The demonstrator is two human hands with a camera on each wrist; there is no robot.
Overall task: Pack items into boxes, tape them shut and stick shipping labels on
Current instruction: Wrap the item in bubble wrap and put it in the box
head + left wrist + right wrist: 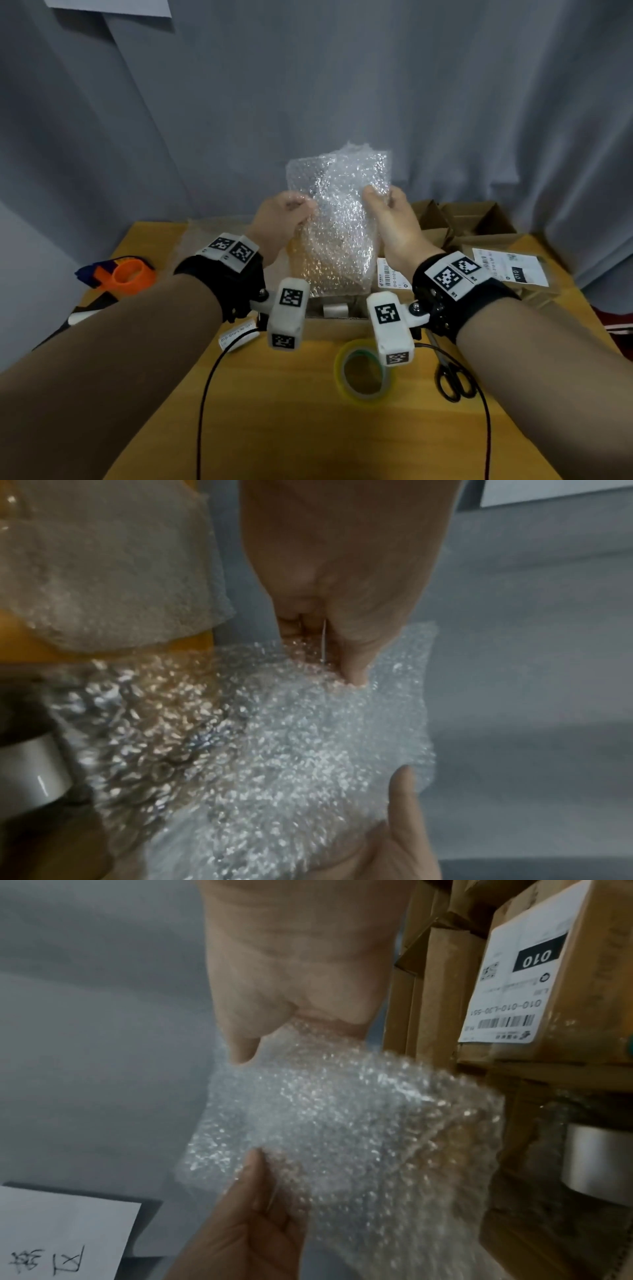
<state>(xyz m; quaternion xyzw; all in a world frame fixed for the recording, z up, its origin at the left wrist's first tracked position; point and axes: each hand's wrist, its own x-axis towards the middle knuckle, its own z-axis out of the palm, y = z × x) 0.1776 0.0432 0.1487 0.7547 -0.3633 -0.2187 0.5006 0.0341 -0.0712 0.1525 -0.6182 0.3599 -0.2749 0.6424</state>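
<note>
Both hands hold a clear sheet of bubble wrap (pixel 337 212) upright over an open cardboard box (pixel 335 329) at the table's middle. My left hand (pixel 294 209) pinches the sheet's left edge and my right hand (pixel 376 200) pinches its right edge. In the left wrist view the left hand (pixel 352 669) nips the bubble wrap (pixel 274 737) between thumb and fingers. In the right wrist view the right hand (pixel 250 1047) grips the bubble wrap (pixel 342 1123) at its top. A white cylinder (pixel 335 310) sits inside the box, mostly hidden by the sheet.
A yellowish tape roll (pixel 363 373) and black scissors (pixel 452 377) lie near the front. An orange tape dispenser (pixel 126 274) is at the left. Shipping labels (pixel 510 270) and several cardboard boxes (pixel 462 219) fill the back right. Grey cloth hangs behind.
</note>
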